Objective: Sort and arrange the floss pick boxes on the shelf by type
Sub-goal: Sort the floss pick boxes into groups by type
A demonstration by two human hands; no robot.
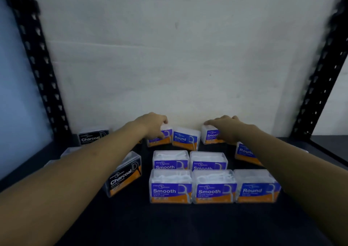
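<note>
Your dark shelf (169, 225) holds many floss pick boxes. A near Smooth box (170, 186) stands at the front. By the far wall, your left hand (153, 127) curls round a blue box (162, 139). Your right hand (226, 130) curls round a far Smooth box (210, 135).

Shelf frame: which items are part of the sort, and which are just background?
Job: Smooth boxes, Round boxes, Charcoal boxes, shelf; left hand grips a back-row box, right hand holds a back Smooth box.
Background: black uprights, white wall.
</note>
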